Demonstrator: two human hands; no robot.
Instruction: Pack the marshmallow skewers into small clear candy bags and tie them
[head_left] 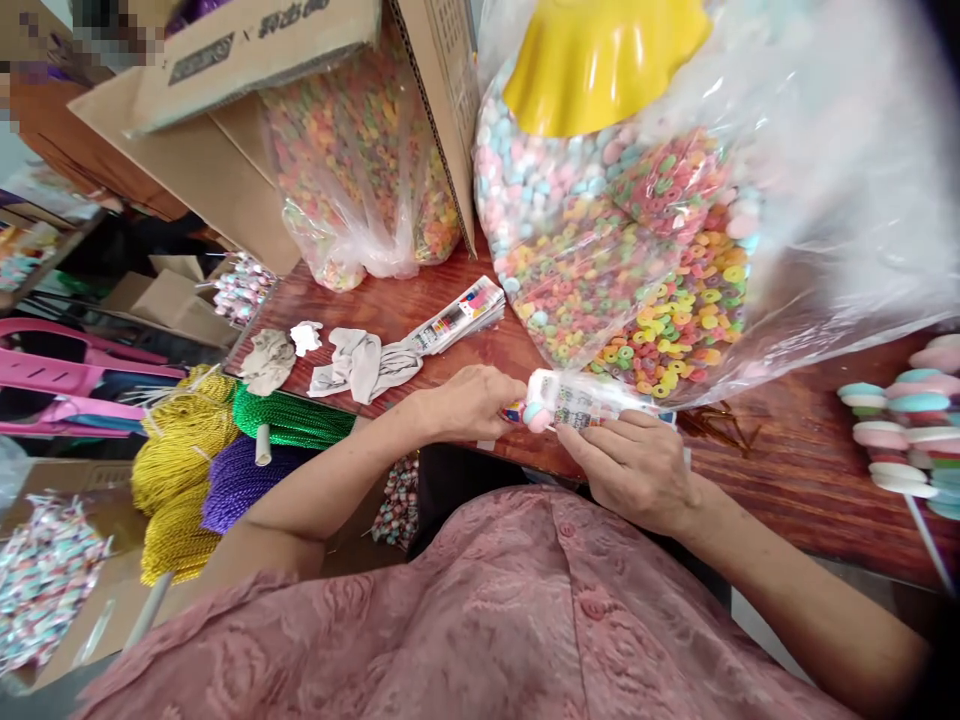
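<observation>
Low over the near edge of the red-brown table, both my hands meet at a printed plastic bag (589,398). My left hand (478,402) is closed, its fingertips pinching the colourful left end of the bag. My right hand (637,465) is closed around a marshmallow skewer; a pink and pale-blue marshmallow (536,415) shows just beyond its fingertips. The rest of the skewer is hidden by the fingers, and I cannot tell how much lies inside the bag. A stack of printed bags (459,316) lies on the table beyond my left hand.
A large clear sack (570,270) of ring gummies and marshmallows, with a yellow scoop (600,65), stands ahead. Left of it is a cardboard box (442,110). Crumpled gloves (367,365) lie nearby. Marshmallow skewers (904,430) are at right; yellow cord bundles (184,450) at left.
</observation>
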